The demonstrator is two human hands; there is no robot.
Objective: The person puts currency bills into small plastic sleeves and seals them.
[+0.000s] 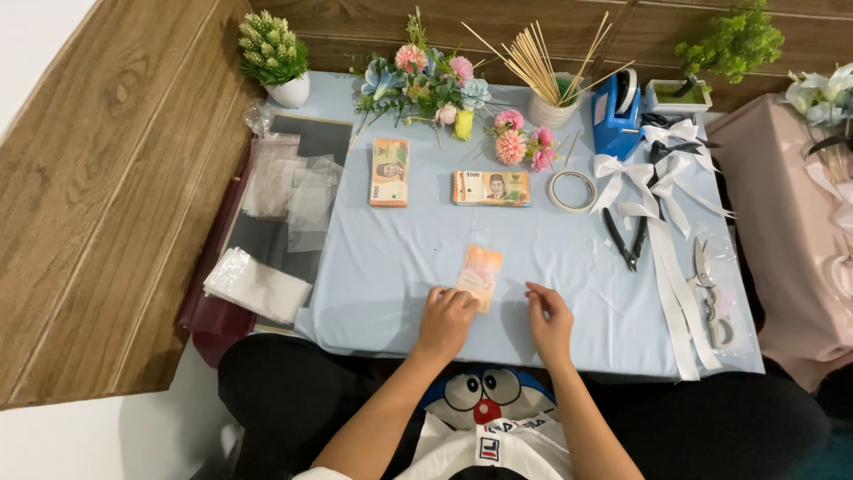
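My left hand (pixel 445 318) rests on the light blue tablecloth (pixel 391 267) with its fingers curled on the near end of an orange banknote in a clear sleeve (pixel 480 272). My right hand (pixel 550 316) lies just right of the note, fingers pinched together; whether it grips an edge of clear film I cannot tell. Farther back lie two stacks of banknotes, one upright (pixel 389 172) and one sideways (pixel 490 188).
Artificial flowers (pixel 426 80), a cup of wooden skewers (pixel 551 84), a tape roll (pixel 572 190), a blue tape dispenser (pixel 615 116), white ribbon bows (pixel 662 169), black pliers (pixel 625 240) and scissors (pixel 709 289) stand around. Clear plastic sleeves (pixel 293 191) lie at the left.
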